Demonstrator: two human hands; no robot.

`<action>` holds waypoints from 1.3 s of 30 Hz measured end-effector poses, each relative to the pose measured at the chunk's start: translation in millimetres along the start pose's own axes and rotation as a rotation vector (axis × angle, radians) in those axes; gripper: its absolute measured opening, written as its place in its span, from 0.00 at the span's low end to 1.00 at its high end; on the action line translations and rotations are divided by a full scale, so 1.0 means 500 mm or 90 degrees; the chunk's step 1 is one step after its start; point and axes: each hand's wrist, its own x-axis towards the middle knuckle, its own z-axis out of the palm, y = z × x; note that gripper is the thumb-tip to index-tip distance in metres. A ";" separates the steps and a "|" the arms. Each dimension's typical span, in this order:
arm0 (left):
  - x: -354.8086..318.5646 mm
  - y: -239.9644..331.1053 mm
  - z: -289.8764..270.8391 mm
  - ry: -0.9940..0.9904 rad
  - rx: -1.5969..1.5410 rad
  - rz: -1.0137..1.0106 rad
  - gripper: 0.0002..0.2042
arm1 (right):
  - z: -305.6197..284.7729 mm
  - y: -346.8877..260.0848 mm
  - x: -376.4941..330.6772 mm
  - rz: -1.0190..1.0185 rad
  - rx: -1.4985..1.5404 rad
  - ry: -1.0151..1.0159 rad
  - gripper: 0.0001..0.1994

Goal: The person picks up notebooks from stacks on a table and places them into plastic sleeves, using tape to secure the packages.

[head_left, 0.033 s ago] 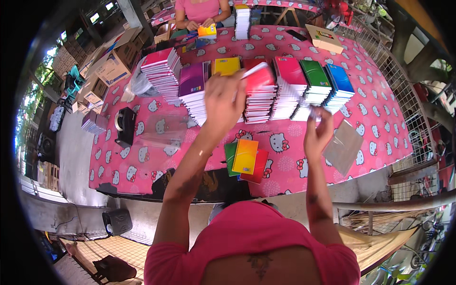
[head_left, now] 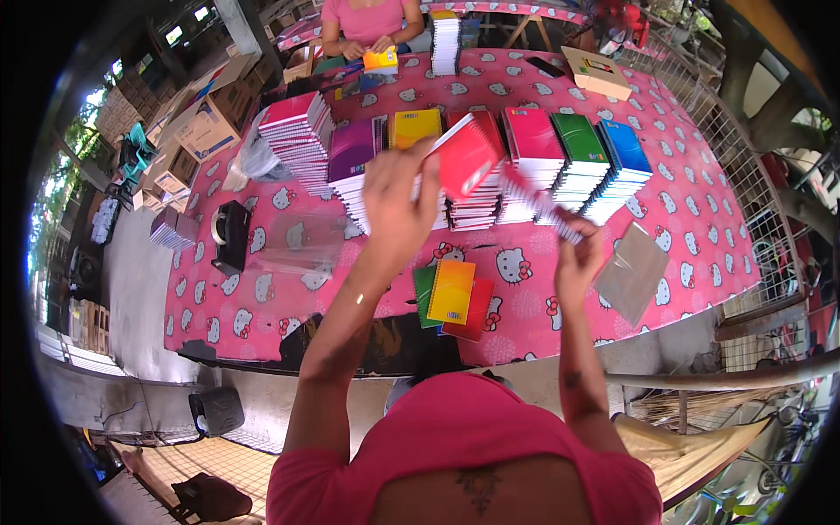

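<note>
My left hand (head_left: 398, 197) is closed on a red spiral notebook (head_left: 470, 164), held tilted over the red notebook stack (head_left: 473, 208). My right hand (head_left: 578, 255) pinches the end of another spiral notebook (head_left: 535, 198), reddish and blurred, seen nearly edge-on in front of the pink stack (head_left: 528, 123). Purple (head_left: 353, 156) and yellow (head_left: 415, 123) stacks stand to the left, green (head_left: 582, 140) and blue (head_left: 626, 147) ones to the right. Closer to me lies a small fanned pile topped by a yellow notebook (head_left: 451, 291), with green and red ones showing beneath.
A tall pink-topped stack (head_left: 296, 131), a plastic bag (head_left: 261, 156) and a black tape dispenser (head_left: 232, 236) are on the left. A grey-brown board (head_left: 633, 273) lies at right. Across the table (head_left: 691, 236), another person's hands (head_left: 367, 47) hold a yellow notebook. A phone (head_left: 546, 66) and cardboard box (head_left: 597, 72) sit beyond.
The red notebook in my left hand has come up and tilted, showing more of its cover. My right hand has shifted slightly down and left, its notebook swinging lower.
</note>
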 end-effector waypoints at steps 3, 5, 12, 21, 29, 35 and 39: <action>0.003 0.049 -0.061 -0.052 -0.111 -0.136 0.08 | -0.081 0.144 -0.138 0.227 0.131 -0.178 0.13; -0.011 0.064 -0.073 -0.185 -0.071 -0.178 0.08 | -0.109 0.232 -0.205 0.267 0.139 -0.357 0.14; -0.373 -0.028 0.120 -0.569 0.172 -0.247 0.18 | -0.054 0.175 -0.114 0.226 -0.214 -0.805 0.21; -0.075 -0.139 -0.072 -0.151 0.406 -0.033 0.23 | -0.056 0.071 0.203 -0.273 -0.845 -0.186 0.42; -0.037 -0.021 -0.173 -0.095 0.146 -0.164 0.09 | -0.086 0.003 0.228 -0.264 -0.618 0.099 0.08; -0.072 0.021 -0.175 -0.304 -0.060 -0.372 0.08 | -0.092 0.101 -0.024 0.225 0.084 -0.258 0.14; -0.241 0.029 -0.108 -0.268 -0.076 0.021 0.11 | -0.065 0.232 -0.184 0.132 -0.246 -0.658 0.17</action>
